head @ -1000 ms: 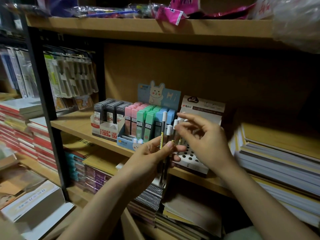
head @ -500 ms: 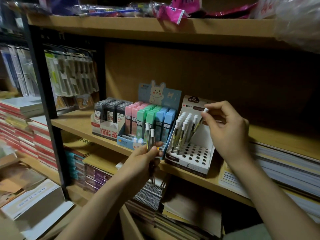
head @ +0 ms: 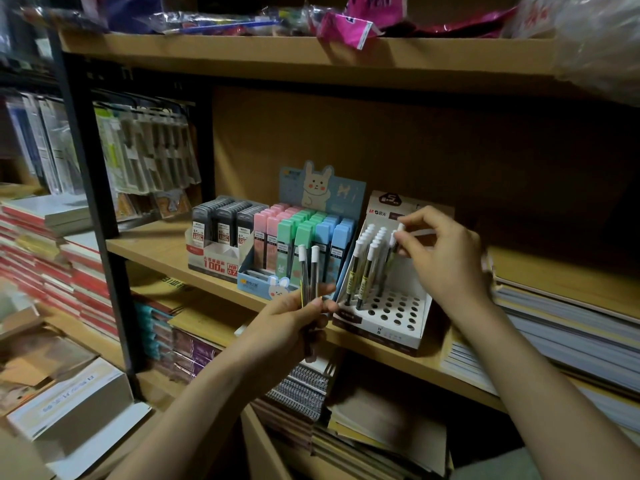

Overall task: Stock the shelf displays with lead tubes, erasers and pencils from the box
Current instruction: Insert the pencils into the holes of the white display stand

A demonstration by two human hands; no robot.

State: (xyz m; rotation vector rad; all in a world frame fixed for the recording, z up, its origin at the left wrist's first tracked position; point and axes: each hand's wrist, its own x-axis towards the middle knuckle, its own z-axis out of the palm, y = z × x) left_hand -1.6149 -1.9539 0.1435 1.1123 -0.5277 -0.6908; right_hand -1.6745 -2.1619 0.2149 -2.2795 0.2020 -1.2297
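- Right hand (head: 446, 258): thumb and forefinger pinch the white cap of one lead tube (head: 398, 237), held over the back rows of the white perforated display (head: 391, 306) on the middle shelf (head: 156, 247).
- Left hand (head: 294, 317): fingers curled around two spare tubes (head: 309, 271), caps up, held just in front of the display's left edge.
- Display condition: several tubes already stand in the rear and left holes; the front and right holes are vacant.
- Adjacent stock: pastel lead cases in the rabbit-print display (head: 304, 244) and dark cases in the grey-and-red carton (head: 221, 237) sit immediately to the left.
- Risk 1: the tube is gripped by its cap alone; a loose cap could, in my judgement, part from the body.
- Risk 2: lowering among standing tubes may knock neighbours askew if the tip misses its hole.
- Risk 3: the spare pair is held at mid-length only; a slackened grip could drop them onto the lower shelf stock.
- The supply box cannot be identified with certainty.
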